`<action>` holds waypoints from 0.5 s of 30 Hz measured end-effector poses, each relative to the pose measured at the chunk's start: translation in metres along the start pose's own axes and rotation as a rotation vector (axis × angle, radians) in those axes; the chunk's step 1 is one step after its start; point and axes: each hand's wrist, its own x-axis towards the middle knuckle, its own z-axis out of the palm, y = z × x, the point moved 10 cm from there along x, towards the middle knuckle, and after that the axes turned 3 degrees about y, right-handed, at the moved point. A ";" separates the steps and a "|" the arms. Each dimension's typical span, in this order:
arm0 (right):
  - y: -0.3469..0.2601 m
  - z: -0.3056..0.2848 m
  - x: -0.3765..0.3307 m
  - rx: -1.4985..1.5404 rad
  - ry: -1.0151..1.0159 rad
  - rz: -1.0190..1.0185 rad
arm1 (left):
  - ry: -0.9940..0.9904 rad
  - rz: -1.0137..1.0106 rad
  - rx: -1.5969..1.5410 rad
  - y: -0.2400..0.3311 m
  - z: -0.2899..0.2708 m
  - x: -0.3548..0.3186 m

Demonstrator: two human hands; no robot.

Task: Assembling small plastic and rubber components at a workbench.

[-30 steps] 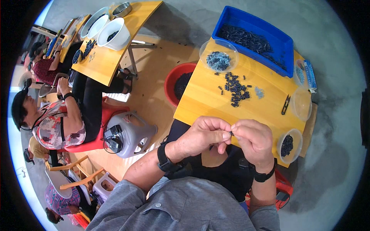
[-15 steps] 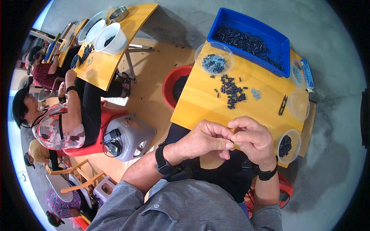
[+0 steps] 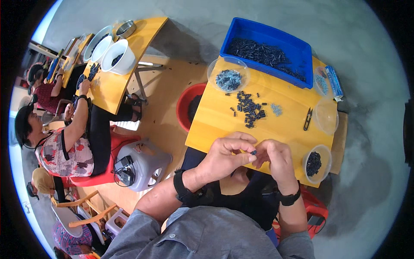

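Observation:
Just past the near edge of the table, my left hand (image 3: 228,156) pinches a small black cylindrical piece (image 3: 253,153) between thumb and forefinger. Close beside it is my right hand (image 3: 276,159), its fingers bent and drawn together; whatever they may hold is hidden. Beyond the hands, a loose pile of black pieces (image 3: 251,111) lies on the yellow table (image 3: 211,129). A little heap of pale blue-clear bits (image 3: 276,109) sits right of that pile.
A blue tray (image 3: 267,71) of black pieces stands at the back. Clear tubs (image 3: 228,77) hold small parts, one tub (image 3: 317,164) at right with black ones. Black thread snips (image 3: 308,119) lie nearby. A red basin (image 3: 189,105) stands left; a co-worker (image 3: 64,146) sits farther left.
My hands have parted slightly, and the black piece now shows at my left fingertips. The whole view has shifted a little. The co-worker's hand has moved nearer their table's dark pieces.

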 end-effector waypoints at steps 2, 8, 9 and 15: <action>0.024 0.005 -0.003 -0.065 -0.022 0.168 | 0.081 0.323 0.319 0.024 -0.003 -0.003; 0.031 0.039 -0.014 0.278 -0.199 0.335 | 0.036 0.127 0.114 0.009 0.005 -0.002; 0.029 0.045 -0.016 0.316 -0.257 0.367 | 0.024 0.121 0.119 0.009 0.005 -0.003; 0.049 0.062 -0.021 0.506 -0.387 0.431 | -0.103 0.112 0.129 0.012 0.011 -0.005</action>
